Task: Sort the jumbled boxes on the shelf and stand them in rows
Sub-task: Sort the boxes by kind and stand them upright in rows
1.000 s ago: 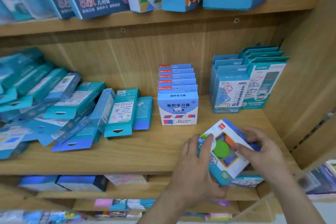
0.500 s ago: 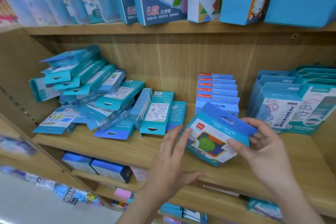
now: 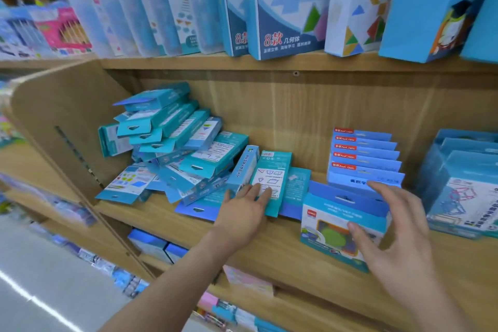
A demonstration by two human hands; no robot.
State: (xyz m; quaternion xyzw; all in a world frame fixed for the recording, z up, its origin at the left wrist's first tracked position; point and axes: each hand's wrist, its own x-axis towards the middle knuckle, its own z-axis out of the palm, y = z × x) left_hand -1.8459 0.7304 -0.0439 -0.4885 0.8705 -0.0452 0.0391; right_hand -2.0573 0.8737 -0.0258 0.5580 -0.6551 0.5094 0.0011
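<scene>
A jumbled pile of teal boxes (image 3: 172, 140) lies on the left half of the wooden shelf (image 3: 280, 248). At its right edge lies a flat teal box with shape drawings (image 3: 272, 178). My left hand (image 3: 244, 213) rests on it with the fingers spread over its lower end. A blue box with a green disc (image 3: 331, 226) stands upright in front of a neat row of blue boxes (image 3: 363, 156). My right hand (image 3: 393, 232) hovers at this box with fingers apart, the thumb touching its front face.
Taller light-blue boxes (image 3: 466, 191) stand in rows at the right. Big boxes (image 3: 285, 8) line the shelf above. A wooden side panel (image 3: 67, 121) closes the shelf on the left. More goods sit on the lower shelf (image 3: 151, 245).
The blue box with the green disc went from both hands onto the shelf, standing before the blue row. My left hand moved left onto the flat teal box. My view swung left.
</scene>
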